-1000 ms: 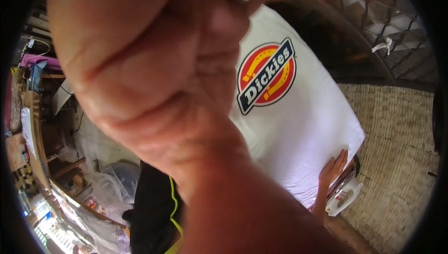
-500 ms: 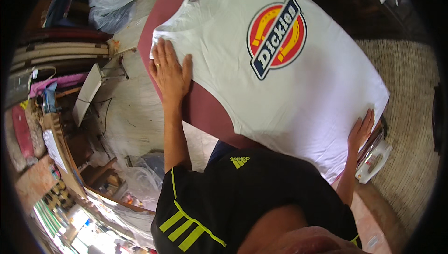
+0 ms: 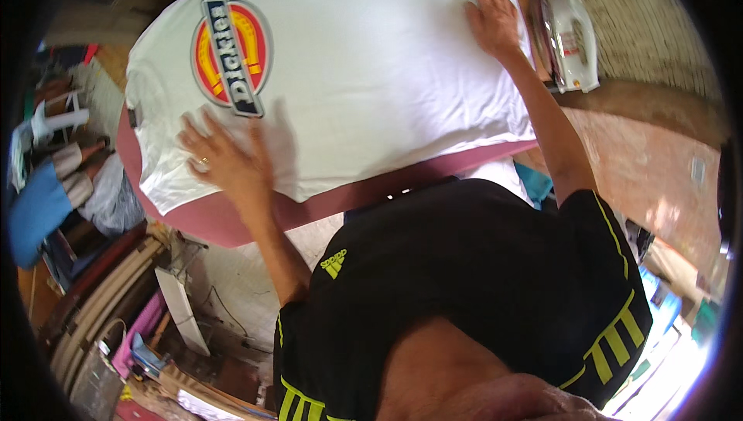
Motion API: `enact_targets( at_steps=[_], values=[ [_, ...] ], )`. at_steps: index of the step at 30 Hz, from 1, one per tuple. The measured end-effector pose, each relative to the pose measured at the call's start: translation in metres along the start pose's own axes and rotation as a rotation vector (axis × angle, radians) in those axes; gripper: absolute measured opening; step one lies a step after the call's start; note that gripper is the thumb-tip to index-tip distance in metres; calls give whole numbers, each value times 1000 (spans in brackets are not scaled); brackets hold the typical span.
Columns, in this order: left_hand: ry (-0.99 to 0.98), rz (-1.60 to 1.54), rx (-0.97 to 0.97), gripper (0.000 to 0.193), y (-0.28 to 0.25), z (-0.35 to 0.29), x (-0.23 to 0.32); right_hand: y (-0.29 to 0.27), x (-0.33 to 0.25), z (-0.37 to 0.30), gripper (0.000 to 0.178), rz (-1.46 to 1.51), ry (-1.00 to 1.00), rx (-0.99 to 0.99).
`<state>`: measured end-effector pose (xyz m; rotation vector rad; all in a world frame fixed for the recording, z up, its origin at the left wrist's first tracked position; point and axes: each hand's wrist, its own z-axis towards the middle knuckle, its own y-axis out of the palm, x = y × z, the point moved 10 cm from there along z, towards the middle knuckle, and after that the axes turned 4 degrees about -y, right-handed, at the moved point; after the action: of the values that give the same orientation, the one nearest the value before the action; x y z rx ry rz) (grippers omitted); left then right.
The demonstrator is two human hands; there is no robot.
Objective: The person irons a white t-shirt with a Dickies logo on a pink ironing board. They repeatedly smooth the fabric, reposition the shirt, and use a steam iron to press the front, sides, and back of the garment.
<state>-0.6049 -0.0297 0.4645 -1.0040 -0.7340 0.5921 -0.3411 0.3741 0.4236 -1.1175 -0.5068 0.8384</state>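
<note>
A white T-shirt [image 3: 364,57] lies spread over a padded ironing board with a dark red cover [image 3: 209,224]. On its chest is a round red and yellow print with a dark slanted band. My left hand [image 3: 232,162], a ring on one finger, is over the shirt just below the print, its fingers spread and holding nothing; a slight blur hides whether it touches the cloth. Near the shirt's hem at the far right, my right hand [image 3: 494,18] rests on the fabric with its fingers stretched out. A white iron [image 3: 573,43] stands just beyond that hem.
At the left, another person's blue garment [image 3: 35,212] shows beside a grey plastic bag [image 3: 114,200]. Stacked boards [image 3: 101,297] and a pale panel [image 3: 182,309] stand at the lower left. A woven mat surface [image 3: 642,26] lies at the upper right.
My view has turned, so shirt and board now lie more level across the picture. My left hand has gone from the shirt's shoulder edge to below the print; my right hand stays near the hem.
</note>
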Motion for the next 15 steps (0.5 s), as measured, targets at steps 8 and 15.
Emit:
enact_targets(
  at_steps=[8, 15],
  values=[
    [269, 62, -261, 80, 61, -61, 105, 2, -25, -16, 57, 25, -105, 15],
    [358, 37, -238, 90, 78, -79, 184, -62, -44, -146, 63, 142, -186, -132]
  ],
)
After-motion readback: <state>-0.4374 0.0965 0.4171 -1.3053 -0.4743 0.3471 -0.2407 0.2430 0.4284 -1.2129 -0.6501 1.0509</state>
